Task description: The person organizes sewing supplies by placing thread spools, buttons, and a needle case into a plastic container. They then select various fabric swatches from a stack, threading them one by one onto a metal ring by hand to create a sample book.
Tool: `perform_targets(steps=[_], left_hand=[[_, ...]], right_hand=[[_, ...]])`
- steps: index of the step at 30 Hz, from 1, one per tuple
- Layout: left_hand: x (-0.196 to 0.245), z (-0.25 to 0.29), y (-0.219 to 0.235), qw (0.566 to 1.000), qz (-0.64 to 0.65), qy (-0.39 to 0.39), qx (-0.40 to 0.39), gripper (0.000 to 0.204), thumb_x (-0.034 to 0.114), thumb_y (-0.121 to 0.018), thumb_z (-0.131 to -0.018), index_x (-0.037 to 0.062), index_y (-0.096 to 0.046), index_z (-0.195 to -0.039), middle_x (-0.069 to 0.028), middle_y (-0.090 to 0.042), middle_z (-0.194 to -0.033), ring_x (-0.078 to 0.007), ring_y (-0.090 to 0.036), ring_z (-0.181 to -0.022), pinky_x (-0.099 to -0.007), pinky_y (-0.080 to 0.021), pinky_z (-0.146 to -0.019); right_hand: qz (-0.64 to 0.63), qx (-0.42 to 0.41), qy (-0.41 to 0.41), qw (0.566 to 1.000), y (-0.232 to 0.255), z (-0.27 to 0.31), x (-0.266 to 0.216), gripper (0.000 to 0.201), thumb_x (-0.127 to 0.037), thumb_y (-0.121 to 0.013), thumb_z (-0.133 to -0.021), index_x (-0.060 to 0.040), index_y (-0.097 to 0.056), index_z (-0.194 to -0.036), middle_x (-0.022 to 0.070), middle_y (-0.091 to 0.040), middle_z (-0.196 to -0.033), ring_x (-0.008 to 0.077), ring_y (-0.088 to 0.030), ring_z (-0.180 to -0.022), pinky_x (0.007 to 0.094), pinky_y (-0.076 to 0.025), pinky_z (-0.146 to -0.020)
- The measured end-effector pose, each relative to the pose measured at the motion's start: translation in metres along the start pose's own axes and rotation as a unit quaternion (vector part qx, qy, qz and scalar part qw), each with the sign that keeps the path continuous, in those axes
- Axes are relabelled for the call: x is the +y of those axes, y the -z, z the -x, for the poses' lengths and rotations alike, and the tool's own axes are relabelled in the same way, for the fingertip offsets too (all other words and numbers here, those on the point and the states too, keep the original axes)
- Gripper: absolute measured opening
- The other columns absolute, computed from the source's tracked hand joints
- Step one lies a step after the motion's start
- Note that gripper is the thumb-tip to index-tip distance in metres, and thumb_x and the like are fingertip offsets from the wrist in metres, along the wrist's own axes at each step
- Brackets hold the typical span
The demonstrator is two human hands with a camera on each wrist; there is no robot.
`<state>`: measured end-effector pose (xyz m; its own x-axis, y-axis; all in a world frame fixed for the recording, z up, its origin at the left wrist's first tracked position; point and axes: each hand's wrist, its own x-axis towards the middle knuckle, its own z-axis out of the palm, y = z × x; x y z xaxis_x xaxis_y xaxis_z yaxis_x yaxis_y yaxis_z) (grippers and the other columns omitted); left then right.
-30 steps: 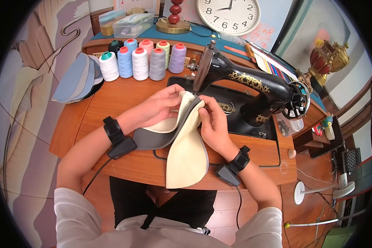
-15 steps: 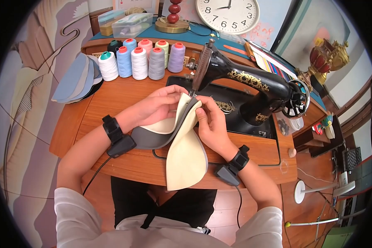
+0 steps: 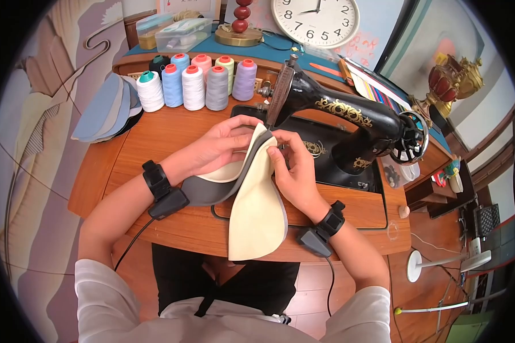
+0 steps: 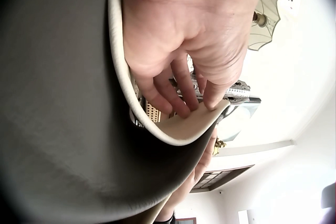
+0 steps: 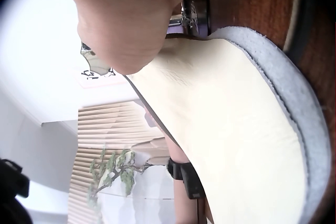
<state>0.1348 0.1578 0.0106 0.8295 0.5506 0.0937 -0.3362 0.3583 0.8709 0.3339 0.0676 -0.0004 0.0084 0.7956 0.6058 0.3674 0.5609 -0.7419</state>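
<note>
Cream and dark grey panels (image 3: 258,220) of a soft sheet material come together at the sewing machine's (image 3: 281,94) needle end. My left hand (image 3: 226,146) pinches the cream layer's upper edge; in the left wrist view that hand (image 4: 184,40) has thumb and fingers on the cream edge, beside a wide grey panel (image 4: 58,103). On the other side, my right hand (image 3: 294,171) pinches the panels near their top. The right wrist view shows the cream panel (image 5: 226,113) with a light grey underside, below the hand (image 5: 131,29). The needle and presser foot are mostly hidden.
Several thread cones (image 3: 194,88) stand behind on the left, next to stacked blue and grey pieces (image 3: 106,111). A clock (image 3: 316,20), plastic boxes (image 3: 183,35) and a lamp base (image 3: 239,37) are at the back. The machine's handwheel (image 3: 411,137) is on the right.
The joined top of the panels has shifted slightly left, and the hanging cream panel has swung a little left. Both hands keep their hold, with the left fingers a little higher.
</note>
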Motion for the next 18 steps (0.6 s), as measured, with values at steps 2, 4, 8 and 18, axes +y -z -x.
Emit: perform_targets(steps=[2,4,8,18], left_hand=[[0.0017,0.0015,-0.0019,1.000,0.003,0.011,0.005,0.048,0.023,-0.071,-0.096,0.0132,-0.048,-0.138,-0.0023,-0.060,-0.128,-0.0134,-0.059,-0.118,-0.0324,-0.048,-0.102],[0.0026,0.0014,-0.0029,0.999,0.033,0.012,0.001,0.046,0.019,-0.070,-0.097,0.0096,-0.048,-0.137,-0.0041,-0.060,-0.129,-0.0137,-0.060,-0.119,-0.0327,-0.050,-0.102],[-0.0005,0.0005,-0.0014,1.000,-0.019,0.006,0.000,0.045,0.020,-0.071,-0.097,0.0075,-0.051,-0.134,-0.0044,-0.060,-0.129,-0.0136,-0.060,-0.119,-0.0330,-0.049,-0.103],[-0.0015,0.0016,-0.0053,0.996,-0.089,0.018,0.004,0.039,0.022,-0.071,-0.096,0.0076,-0.059,-0.130,-0.0035,-0.064,-0.124,-0.0131,-0.060,-0.115,-0.0316,-0.051,-0.096]], right_hand=[[0.013,0.003,0.002,1.000,0.0006,-0.0009,-0.0011,0.026,-0.003,-0.064,-0.094,-0.0032,-0.061,-0.119,0.0086,-0.064,-0.095,0.0131,-0.055,-0.069,0.0278,-0.048,-0.065],[0.026,0.009,0.007,1.000,0.0009,-0.0009,-0.0008,0.026,-0.004,-0.065,-0.094,-0.0030,-0.061,-0.120,0.0087,-0.065,-0.094,0.0131,-0.054,-0.067,0.0284,-0.048,-0.064],[0.009,0.015,-0.006,1.000,0.0000,-0.0009,0.0001,0.026,-0.003,-0.065,-0.093,-0.0029,-0.062,-0.119,0.0089,-0.064,-0.097,0.0137,-0.057,-0.073,0.0283,-0.048,-0.066],[0.010,0.046,0.034,0.998,0.0009,-0.0030,-0.0010,0.024,0.001,-0.066,-0.091,-0.0027,-0.062,-0.114,0.0084,-0.060,-0.107,0.0155,-0.061,-0.088,0.0276,-0.048,-0.071]])
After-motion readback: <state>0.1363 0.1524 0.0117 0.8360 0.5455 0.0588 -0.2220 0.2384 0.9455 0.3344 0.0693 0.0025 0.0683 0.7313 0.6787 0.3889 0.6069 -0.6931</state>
